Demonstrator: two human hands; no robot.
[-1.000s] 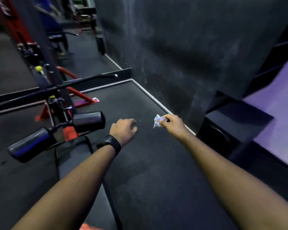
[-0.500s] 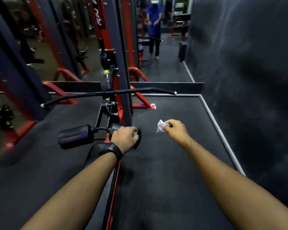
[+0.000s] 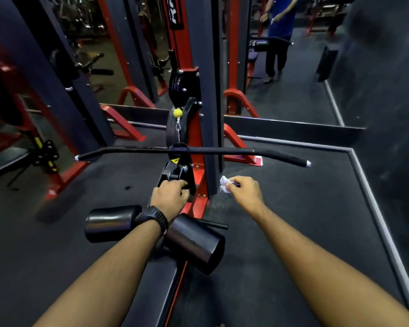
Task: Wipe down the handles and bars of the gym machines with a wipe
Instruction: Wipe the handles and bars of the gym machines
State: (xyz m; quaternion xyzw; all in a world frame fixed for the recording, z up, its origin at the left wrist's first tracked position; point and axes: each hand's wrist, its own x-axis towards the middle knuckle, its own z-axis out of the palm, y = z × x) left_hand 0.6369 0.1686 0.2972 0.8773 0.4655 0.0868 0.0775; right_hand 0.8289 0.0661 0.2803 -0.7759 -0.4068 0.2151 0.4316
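Pinching crumpled wipe (image 3: pixel 224 184) between fingers of right hand (image 3: pixel 246 192), low, just short of bar (image 3: pixel 222 151), touching no metal. Gripping black bracket (image 3: pixel 175 172) with left hand (image 3: pixel 170 197), fingers curled round it. Probably approach step, wiping not yet begun. Next: raising wipe to bar, wrapping, sliding along grip.

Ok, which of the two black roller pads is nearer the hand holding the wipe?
The right-side pad, below the right hand pinching the wipe; the other pad lies left of the watch.
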